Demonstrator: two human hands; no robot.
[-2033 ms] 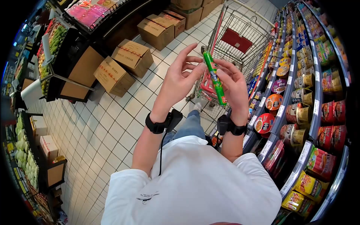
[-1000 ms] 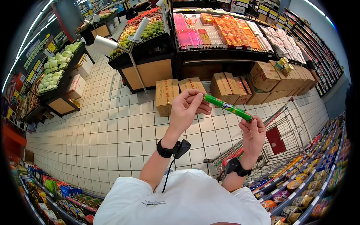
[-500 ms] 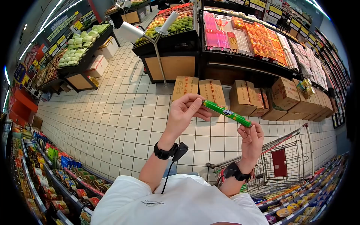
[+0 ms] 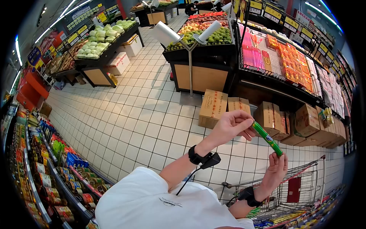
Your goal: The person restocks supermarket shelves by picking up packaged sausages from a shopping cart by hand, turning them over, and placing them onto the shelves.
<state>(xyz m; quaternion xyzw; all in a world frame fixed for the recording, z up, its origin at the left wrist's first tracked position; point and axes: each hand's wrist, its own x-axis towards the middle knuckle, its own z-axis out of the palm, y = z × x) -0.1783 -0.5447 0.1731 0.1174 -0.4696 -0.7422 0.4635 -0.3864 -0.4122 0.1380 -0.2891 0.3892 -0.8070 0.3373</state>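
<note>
Slim green pkt [image 4: 262,131], printed wrapper, is held up btwn both hands out front, over the floor. It slants, upper end toward L hand [image 4: 233,126], lower end toward R hand [image 4: 276,172].

L grip: thumb + index pinched nearly closed on the pkt's upper end, other fingers loosely bent below. R grip: fingers curled, tips up at the lower end; hold looks light, exact contact too small to tell. Mid part of pkt is uncovered, w/ a dark blue & white logo showing.

Both wrists have black straps; the L strap [image 4: 197,155] carries a dark module [image 4: 211,161] w/ a cord running down to the white shirt [image 4: 160,200]. R strap [image 4: 249,195] is near the wire cart [image 4: 294,187], lower R, which has a red panel.

Beyond the hands, cardboard cartons [image 4: 213,107] stand on the tiled floor [image 4: 145,126] along the foot of the displays. A metal stand w/ white rolls [image 4: 166,33] is in front of the fruit display [image 4: 202,74], green fruit nearest. Cabbages [image 4: 93,49] on another display, upper L. Lower L: shelves w/ rows of jars [image 4: 44,179]. Person in dark clothes [image 4: 191,8] far back, top ctr.
</note>
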